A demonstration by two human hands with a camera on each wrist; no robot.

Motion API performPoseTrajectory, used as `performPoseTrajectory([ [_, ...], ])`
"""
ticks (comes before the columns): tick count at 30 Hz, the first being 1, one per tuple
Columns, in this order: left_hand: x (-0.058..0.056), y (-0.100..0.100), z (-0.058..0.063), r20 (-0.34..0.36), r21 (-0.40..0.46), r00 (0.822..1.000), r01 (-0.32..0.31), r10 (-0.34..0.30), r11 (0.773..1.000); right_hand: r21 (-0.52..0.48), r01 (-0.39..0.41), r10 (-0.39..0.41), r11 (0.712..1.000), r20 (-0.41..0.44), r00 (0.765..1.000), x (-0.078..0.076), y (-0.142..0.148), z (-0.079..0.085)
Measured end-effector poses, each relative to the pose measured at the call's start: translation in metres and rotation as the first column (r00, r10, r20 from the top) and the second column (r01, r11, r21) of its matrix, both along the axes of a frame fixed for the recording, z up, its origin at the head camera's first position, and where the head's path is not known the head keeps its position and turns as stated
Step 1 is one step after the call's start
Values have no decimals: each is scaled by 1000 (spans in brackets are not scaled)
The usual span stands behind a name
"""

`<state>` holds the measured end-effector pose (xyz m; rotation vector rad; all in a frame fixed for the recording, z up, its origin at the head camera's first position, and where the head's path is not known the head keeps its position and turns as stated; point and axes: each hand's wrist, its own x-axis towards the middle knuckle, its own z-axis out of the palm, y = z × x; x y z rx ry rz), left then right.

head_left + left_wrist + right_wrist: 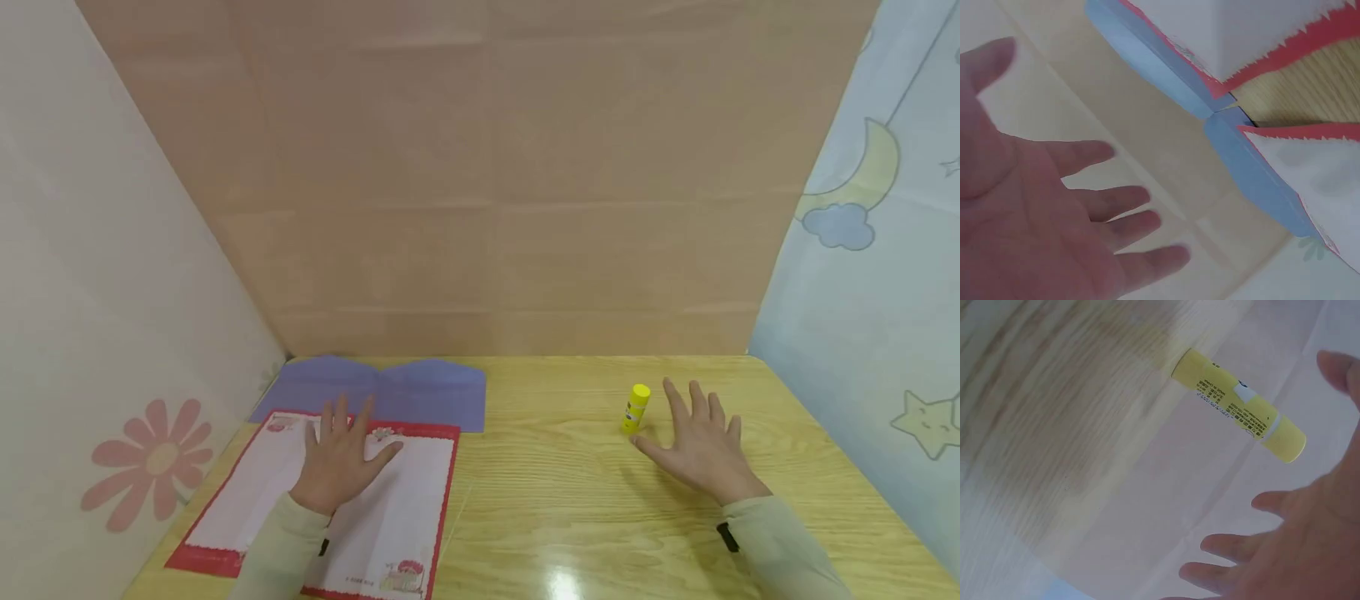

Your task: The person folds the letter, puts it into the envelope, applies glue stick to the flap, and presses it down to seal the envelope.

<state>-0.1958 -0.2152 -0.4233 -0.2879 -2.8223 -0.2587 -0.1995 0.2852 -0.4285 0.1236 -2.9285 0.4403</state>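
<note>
My left hand (337, 460), fingers spread, hovers above two red-bordered sheets of letter paper (408, 492); the left wrist view shows its palm with nothing in it. Behind the sheets lie blue-purple envelopes (431, 400), side by side and partly covered by the paper. A yellow glue stick (636, 408) stands upright with its cap on at the right of the table, and printed text shows on its barrel (1235, 403). Just right of it, my right hand (705, 454) is held with fingers spread and holds nothing. Its thumb points toward the stick's base; contact cannot be made out.
The wood-grain table (555, 500) has a brown paper-like wall (487, 208) behind it. A white wall with a pink flower (161, 458) bounds the left side, and a pale blue wall with a moon (873, 171) bounds the right.
</note>
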Motion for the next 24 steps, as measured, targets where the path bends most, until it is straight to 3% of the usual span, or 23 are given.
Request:
performPoseTrajectory([
  [4,4,1,-3,12,15,998,67,-67,998,-10,43,-44,999,-114,992,2,1,6],
  [7,8,5,-5,101,57,990,98,-103,994,-57,73,-81,996,-153,985,7,1,13],
  [10,13,10,-5,187,109,975,101,-120,989,-114,72,-86,991,-129,988,13,-2,22],
  [16,21,21,-7,278,170,941,150,-194,974,-161,-38,20,986,-115,993,21,-22,31],
  [24,21,39,-16,259,165,924,243,-280,956,-186,-142,134,972,-53,990,20,-49,21],
])
